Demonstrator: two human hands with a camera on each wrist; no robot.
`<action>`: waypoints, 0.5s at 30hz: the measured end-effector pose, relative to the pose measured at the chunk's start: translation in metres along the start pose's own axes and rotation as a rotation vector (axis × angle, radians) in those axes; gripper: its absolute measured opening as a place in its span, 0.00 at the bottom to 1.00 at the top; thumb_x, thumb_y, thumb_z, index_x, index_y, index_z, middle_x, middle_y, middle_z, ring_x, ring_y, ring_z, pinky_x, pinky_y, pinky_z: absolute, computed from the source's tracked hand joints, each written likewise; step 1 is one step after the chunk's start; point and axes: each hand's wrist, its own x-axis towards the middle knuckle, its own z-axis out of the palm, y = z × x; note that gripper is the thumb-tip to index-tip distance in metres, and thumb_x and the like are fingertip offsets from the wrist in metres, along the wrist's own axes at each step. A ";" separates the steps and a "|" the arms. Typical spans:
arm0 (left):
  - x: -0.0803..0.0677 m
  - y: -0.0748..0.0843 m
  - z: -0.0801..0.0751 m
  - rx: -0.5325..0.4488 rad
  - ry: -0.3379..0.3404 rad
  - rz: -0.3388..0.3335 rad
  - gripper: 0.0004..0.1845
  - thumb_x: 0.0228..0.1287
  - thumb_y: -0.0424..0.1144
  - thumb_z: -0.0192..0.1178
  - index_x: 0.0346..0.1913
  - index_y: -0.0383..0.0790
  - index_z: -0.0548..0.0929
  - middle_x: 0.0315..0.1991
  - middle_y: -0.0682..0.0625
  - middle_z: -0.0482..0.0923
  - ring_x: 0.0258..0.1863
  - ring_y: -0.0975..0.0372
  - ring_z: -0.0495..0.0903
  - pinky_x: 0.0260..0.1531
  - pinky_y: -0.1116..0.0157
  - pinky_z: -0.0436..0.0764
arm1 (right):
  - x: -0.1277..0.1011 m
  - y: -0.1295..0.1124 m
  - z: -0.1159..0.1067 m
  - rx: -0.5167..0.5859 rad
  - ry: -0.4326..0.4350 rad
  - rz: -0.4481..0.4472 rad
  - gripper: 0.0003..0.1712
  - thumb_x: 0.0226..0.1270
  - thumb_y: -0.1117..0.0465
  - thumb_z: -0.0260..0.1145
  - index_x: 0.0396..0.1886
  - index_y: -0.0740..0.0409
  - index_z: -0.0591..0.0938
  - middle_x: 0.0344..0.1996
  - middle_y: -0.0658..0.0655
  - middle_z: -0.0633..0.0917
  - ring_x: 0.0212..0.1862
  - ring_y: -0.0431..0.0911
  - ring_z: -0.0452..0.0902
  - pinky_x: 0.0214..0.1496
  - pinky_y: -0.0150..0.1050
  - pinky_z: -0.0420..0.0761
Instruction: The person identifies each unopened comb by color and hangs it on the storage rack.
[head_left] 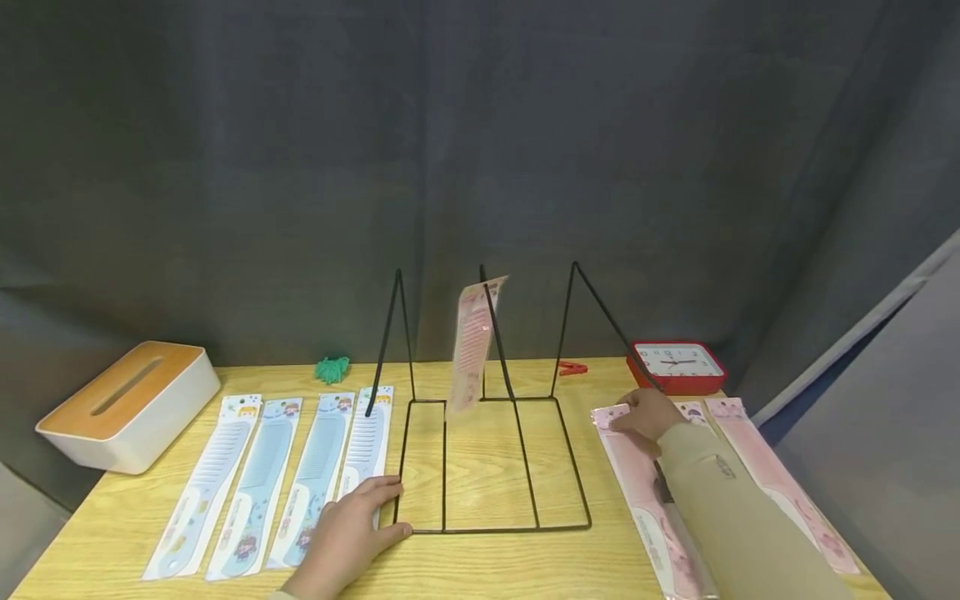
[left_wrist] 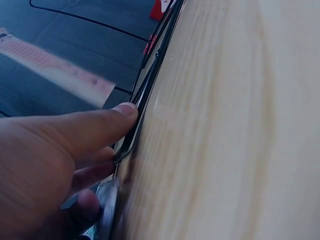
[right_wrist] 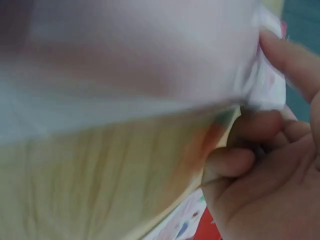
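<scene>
Hands first: your left hand (head_left: 347,537) lies flat with fingers straight, pressing the front left corner of the black wire rack (head_left: 491,467), while your right hand (head_left: 645,417) pinches the top end of a pink packaged comb (head_left: 651,508) lying on the table (head_left: 487,575) right of the rack. One pink comb pack (head_left: 474,343) already hangs on the rack's middle prong. The rack looks light, so easing off your left hand could let it slide or tip. The plastic sleeve looks slippery; a fingertip pinch may slip, and dragging it could nudge the neighbouring pink packs (head_left: 780,483).
</scene>
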 end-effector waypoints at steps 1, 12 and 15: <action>0.000 0.000 0.000 -0.001 0.001 -0.002 0.31 0.53 0.55 0.74 0.58 0.44 0.84 0.64 0.52 0.77 0.60 0.48 0.79 0.50 0.37 0.74 | -0.001 -0.004 0.000 0.027 0.006 -0.006 0.23 0.57 0.56 0.75 0.42 0.72 0.82 0.38 0.64 0.84 0.41 0.56 0.78 0.43 0.48 0.78; 0.000 -0.002 0.003 0.011 0.024 0.013 0.31 0.53 0.55 0.74 0.58 0.43 0.84 0.64 0.52 0.77 0.59 0.49 0.79 0.50 0.40 0.75 | -0.055 -0.116 -0.023 0.515 -0.001 -0.207 0.14 0.69 0.55 0.69 0.40 0.63 0.84 0.35 0.55 0.84 0.34 0.45 0.75 0.35 0.38 0.78; 0.000 -0.003 0.002 0.004 0.024 0.016 0.31 0.53 0.55 0.74 0.58 0.43 0.84 0.64 0.52 0.77 0.59 0.49 0.79 0.49 0.40 0.75 | -0.090 -0.158 -0.030 0.580 0.005 -0.396 0.09 0.69 0.59 0.70 0.37 0.62 0.84 0.36 0.57 0.85 0.34 0.44 0.78 0.33 0.35 0.80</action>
